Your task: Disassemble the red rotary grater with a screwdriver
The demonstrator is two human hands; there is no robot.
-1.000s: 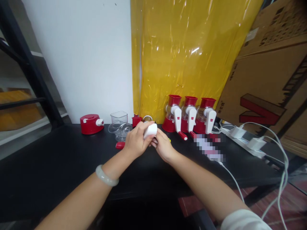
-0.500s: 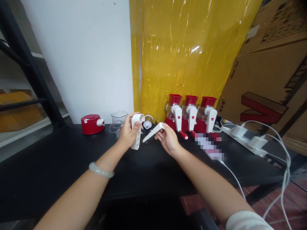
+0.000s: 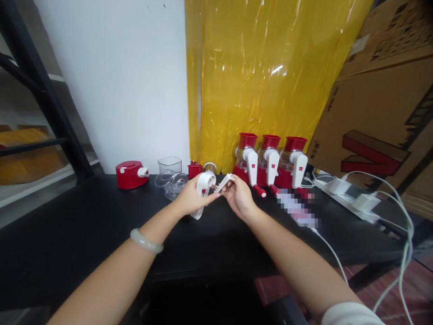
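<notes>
My left hand (image 3: 188,197) is closed round a white crank arm (image 3: 204,183), whose ring-shaped end points up and whose narrow end hangs tilted below the fingers. Between the fingertips of my right hand (image 3: 238,197) is a slim white cover strip (image 3: 223,182), held aslant beside the crank arm. My left thumb reaches across toward the strip; whether it touches cannot be made out. Just behind the hands stand a grater drum (image 3: 210,167) and a small red part (image 3: 194,170). A clear plastic housing (image 3: 175,184) lies left of my left hand.
Farther left sits a red base (image 3: 130,175) with a white knob. Three assembled red-and-white rotary graters (image 3: 248,158) stand at the right, with a blurred-out phone-like object (image 3: 297,208) before them. A white power strip (image 3: 345,198) with cables lies near the cardboard box (image 3: 372,113).
One second ago the white piece was gripped close between both hands. Half a second ago the crank arm and strip were apart; now they have come closer together, the crank arm moving right.
</notes>
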